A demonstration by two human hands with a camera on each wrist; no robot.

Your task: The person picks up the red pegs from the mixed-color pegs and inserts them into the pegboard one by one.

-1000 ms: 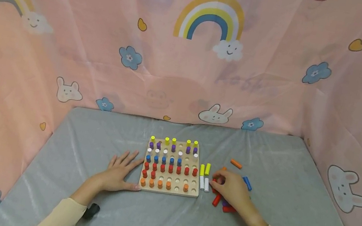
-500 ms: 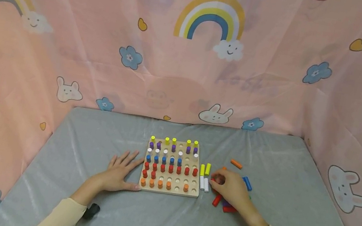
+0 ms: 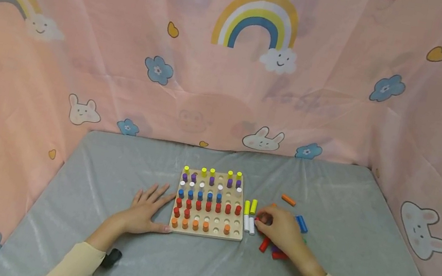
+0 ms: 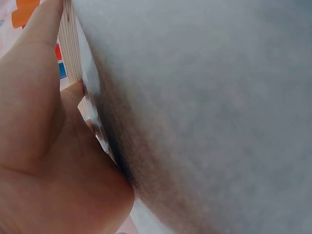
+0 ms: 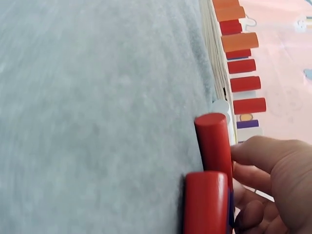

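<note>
A wooden pegboard (image 3: pixel 226 235) carries rows of coloured pegs, with some holes bare. My left hand (image 3: pixel 141 215) lies flat at its left edge, fingers spread, thumb at the near left corner; the left wrist view shows thumb and fingers along the board's side. My right hand (image 3: pixel 286 231) is bent over the loose pegs right of the board. Its thumb and forefinger pinch a red peg (image 3: pixel 257 219), largely hidden by the fingers, beside two white pegs (image 3: pixel 251 226). In the right wrist view, a red peg (image 5: pixel 216 144) lies in front of the thumb.
Two yellow pegs (image 3: pixel 253 207) lie beyond the white ones. Around the right hand are an orange peg (image 3: pixel 288 200), blue pegs (image 3: pixel 301 224) and more red pegs (image 3: pixel 280 255). A grey cloth (image 3: pixel 197 272) covers the table; a pink patterned curtain (image 3: pixel 323 111) surrounds it.
My right hand has shifted very slightly left, the red at its fingertips now close to the white pegs. The left hand and the board have stayed put.
</note>
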